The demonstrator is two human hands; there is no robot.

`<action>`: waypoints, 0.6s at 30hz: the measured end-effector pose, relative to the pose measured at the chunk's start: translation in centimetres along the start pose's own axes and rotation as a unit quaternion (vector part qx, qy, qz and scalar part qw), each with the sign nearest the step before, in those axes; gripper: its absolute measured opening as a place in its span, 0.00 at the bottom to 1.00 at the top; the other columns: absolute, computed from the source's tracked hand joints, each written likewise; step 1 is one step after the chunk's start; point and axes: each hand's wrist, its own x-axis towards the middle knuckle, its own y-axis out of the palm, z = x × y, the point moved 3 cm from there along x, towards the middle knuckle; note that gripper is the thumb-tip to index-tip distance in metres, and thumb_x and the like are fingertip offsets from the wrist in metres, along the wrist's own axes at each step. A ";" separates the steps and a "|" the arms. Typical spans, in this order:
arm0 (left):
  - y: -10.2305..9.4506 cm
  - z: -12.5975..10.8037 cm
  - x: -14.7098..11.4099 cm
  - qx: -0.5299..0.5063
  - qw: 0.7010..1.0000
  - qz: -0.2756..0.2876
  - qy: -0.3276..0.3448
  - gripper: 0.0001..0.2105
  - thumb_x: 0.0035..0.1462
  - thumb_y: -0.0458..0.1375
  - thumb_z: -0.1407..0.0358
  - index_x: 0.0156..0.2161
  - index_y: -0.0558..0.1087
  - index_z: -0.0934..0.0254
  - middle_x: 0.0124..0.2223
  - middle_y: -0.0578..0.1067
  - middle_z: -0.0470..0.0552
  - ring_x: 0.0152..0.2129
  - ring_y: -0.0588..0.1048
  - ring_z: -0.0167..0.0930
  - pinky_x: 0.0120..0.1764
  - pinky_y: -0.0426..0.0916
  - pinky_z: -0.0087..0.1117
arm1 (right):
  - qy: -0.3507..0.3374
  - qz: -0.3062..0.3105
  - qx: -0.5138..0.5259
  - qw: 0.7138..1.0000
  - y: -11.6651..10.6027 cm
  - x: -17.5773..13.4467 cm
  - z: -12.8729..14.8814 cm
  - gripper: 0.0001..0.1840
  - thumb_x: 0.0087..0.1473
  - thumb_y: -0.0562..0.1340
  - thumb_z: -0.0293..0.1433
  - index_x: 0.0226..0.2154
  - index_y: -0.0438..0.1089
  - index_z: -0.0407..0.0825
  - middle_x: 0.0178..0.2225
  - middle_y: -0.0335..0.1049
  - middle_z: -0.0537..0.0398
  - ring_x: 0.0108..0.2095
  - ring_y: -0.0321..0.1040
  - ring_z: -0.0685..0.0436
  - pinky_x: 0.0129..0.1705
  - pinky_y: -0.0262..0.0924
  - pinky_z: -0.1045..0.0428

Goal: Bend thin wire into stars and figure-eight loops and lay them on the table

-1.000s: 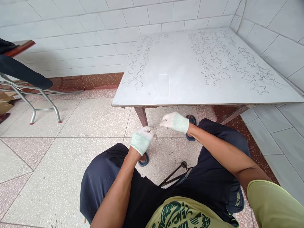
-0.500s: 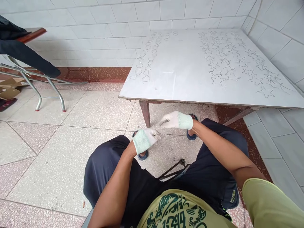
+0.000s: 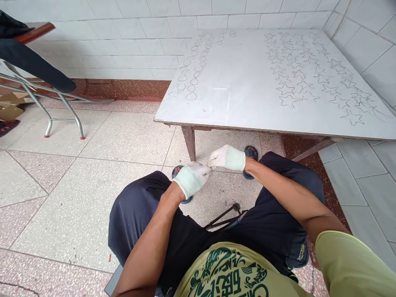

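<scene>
Both of my hands wear white gloves with pale green cuffs and meet above the floor between my knees. My left hand [image 3: 192,178] is closed, its fingertips pinching a thin wire [image 3: 213,169] of which only a tiny bit shows. My right hand [image 3: 226,158] is closed too, thumb and fingers pressed together on the same wire, close against the left fingertips. The wire's shape is mostly hidden by the gloves. On the white tabletop [image 3: 241,82] in front lie several star-shaped wire pieces [image 3: 287,89] at the right and looped wire pieces [image 3: 192,90] at the left.
Below my hands, a dark metal tool with two long handles [image 3: 224,216] stands between my legs. The table's wooden leg [image 3: 189,142] is just beyond my left hand. A folding chair [image 3: 63,107] with dark cloth and a cardboard box [image 3: 10,109] are at the far left.
My hands have come together: the right hand has moved slightly left and its fingers have closed at the left fingertips. The view has shifted slightly.
</scene>
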 end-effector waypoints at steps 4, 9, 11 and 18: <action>0.9 0.4 0.1 0.059 0.998 0.006 0.017 0.16 0.71 0.52 0.62 0.44 0.84 0.59 0.34 0.79 0.58 0.30 0.77 0.40 0.35 0.64 0.38 | 0.011 0.000 -0.005 1.000 0.0 0.1 -0.1 0.13 0.60 0.67 0.36 0.33 0.84 0.44 0.29 0.80 0.57 0.35 0.75 0.47 0.39 0.65 0.54; 0.0 0.4 -0.3 0.064 0.997 0.043 0.011 0.10 0.63 0.61 0.69 0.46 0.83 0.59 0.35 0.79 0.57 0.33 0.78 0.40 0.38 0.67 0.37 | 0.018 -0.015 -0.017 1.000 0.2 0.0 0.0 0.15 0.67 0.67 0.40 0.44 0.80 0.45 0.42 0.81 0.52 0.41 0.77 0.44 0.45 0.73 0.49; -0.4 0.3 -0.3 0.066 0.997 0.051 0.004 0.12 0.64 0.59 0.70 0.48 0.82 0.60 0.37 0.80 0.58 0.35 0.79 0.41 0.41 0.69 0.37 | 0.019 -0.026 -0.022 0.999 0.3 0.0 0.1 0.16 0.70 0.65 0.41 0.51 0.77 0.47 0.52 0.77 0.48 0.47 0.76 0.42 0.50 0.75 0.45; -0.4 0.0 -0.4 0.085 0.995 0.023 -0.036 0.18 0.71 0.53 0.59 0.55 0.81 0.63 0.41 0.83 0.64 0.39 0.81 0.47 0.42 0.71 0.43 | 0.011 -0.081 -0.033 0.996 0.9 0.9 -0.4 0.13 0.65 0.65 0.34 0.33 0.84 0.47 0.35 0.82 0.54 0.38 0.76 0.45 0.42 0.66 0.53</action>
